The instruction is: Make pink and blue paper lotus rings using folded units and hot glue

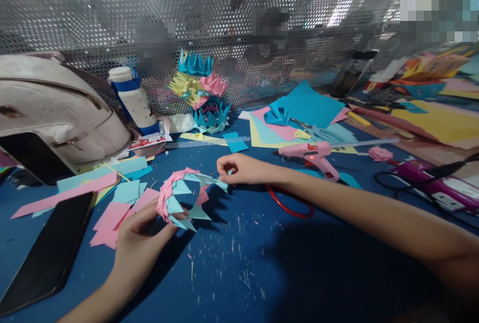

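Note:
A curved ring of folded origami paper [175,186], pink outside with pale blue points inside, is gripped by my left hand [144,231]. The thumb and fingers pinch its lower left side, and some fingertips are hidden behind it. At the ring's right end, my right hand [239,169] is closed in a pinch, touching or very near a pale blue point. A small pale bit shows between those fingers, too small to name. To the right, behind my right forearm, lies a pink glue gun [309,153] with a lit red light and a clear glue stick in its back.
Paper lotus flowers [209,111] are stacked near the perforated metal panel [232,34]. Black phones [47,250], pink paper pieces [110,221], a bottle [132,98] and a bag [56,108] are on the left. Rightward are blue sheets [307,103], scissors and a purple power strip [430,186] with cables.

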`<state>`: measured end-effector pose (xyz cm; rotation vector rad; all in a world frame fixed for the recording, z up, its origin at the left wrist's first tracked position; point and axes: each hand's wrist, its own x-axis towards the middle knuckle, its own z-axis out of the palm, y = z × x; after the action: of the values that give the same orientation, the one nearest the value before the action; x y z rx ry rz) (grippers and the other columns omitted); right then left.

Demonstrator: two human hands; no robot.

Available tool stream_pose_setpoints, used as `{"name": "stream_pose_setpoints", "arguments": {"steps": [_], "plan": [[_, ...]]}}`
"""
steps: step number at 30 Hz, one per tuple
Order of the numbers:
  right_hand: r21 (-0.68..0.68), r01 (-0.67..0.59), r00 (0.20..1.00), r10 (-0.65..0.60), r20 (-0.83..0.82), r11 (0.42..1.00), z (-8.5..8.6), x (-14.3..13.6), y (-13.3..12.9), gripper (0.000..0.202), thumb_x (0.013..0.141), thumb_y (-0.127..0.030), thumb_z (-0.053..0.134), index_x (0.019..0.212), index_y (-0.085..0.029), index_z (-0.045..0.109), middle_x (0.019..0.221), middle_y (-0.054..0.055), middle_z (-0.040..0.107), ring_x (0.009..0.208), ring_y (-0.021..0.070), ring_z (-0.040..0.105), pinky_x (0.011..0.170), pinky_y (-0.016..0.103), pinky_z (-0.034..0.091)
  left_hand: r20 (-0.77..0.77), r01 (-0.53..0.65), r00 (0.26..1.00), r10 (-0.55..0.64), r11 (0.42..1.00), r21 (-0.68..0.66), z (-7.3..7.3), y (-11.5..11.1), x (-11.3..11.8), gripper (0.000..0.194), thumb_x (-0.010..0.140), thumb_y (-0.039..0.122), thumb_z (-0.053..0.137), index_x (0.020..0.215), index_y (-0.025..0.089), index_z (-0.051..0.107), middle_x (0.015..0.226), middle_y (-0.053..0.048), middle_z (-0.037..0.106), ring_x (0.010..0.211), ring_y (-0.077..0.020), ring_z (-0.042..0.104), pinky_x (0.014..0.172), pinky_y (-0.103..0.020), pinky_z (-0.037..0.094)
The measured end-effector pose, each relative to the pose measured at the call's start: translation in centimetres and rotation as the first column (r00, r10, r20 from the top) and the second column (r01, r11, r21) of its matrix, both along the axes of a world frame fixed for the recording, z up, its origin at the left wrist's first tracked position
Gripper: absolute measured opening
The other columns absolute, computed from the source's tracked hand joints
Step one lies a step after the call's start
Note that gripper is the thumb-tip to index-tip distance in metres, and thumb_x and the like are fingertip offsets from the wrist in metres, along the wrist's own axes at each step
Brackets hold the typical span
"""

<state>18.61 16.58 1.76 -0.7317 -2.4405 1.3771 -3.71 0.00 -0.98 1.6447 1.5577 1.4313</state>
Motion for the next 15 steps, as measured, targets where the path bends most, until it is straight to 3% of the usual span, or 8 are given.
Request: {"name": "stream_pose_setpoints", "arguments": {"steps": [9, 15], "plan": [[-0.161, -0.047, 0.999, 0.043, -0.025, 0.986, -0.13, 0.16, 0.22, 0.011, 0.078, -0.02, 0.063, 0.086, -0.015, 0.057, 0.086, 0.002, 0.06, 0.066, 0.0085, 0.057, 0.064, 0.024, 0.046, -0.01, 0.012, 1.0, -0.012, 1.0, 0.018, 0.37, 0.18, 0.24, 0.012, 0.073, 0.022, 0.072, 0.082, 0.024, 0.079, 0.088, -0.003, 0.079, 0.082, -0.0233, 0.074, 0.071, -0.029, 0.058], [-0.244, -0.018, 1.0, 0.018, -0.001, 0.97, -0.36, 0.06, 0.43, 0.017, 0.077, -0.029, 0.069, 0.085, -0.015, 0.062, 0.073, 0.0, 0.061, 0.06, 0.0082, 0.055, 0.055, 0.023, 0.041, -0.005, 0.011, 1.0, -0.011, 1.0, 0.017, 0.3, 0.16, 0.26, 0.012, 0.074, 0.023, 0.071, 0.083, 0.025, 0.079, 0.091, -0.003, 0.079, 0.084, -0.0238, 0.074, 0.073, -0.031, 0.058]]}}
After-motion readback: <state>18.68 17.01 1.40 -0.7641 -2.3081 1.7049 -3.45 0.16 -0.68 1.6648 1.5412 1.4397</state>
